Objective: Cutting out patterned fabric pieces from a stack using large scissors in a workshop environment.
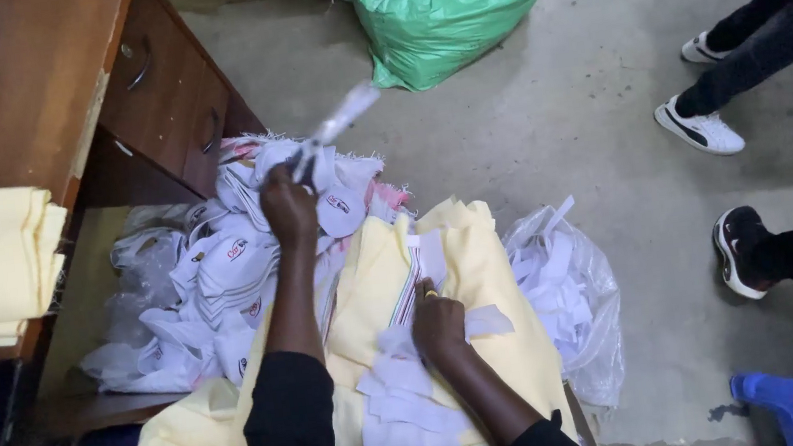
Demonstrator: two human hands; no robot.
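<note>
- the left hand (pixel 289 206) is raised and closed around a blurred, pale strip-like object (pixel 340 119) held over a heap of white fabric pieces (pixel 212 276).
- the right hand (pixel 438 327) is pressed flat, fingers loosely bent and gripping nothing, on white cut strips (pixel 400 414) lying on yellow cloth (pixel 483 273) across the lap.
- a sorting or trimming step is judged to be in hand; a steady hold on the strips would be called for next.
- the raised object is too smeared to be identified; other people's shoes (pixel 703 130) are cut off at the right.
</note>
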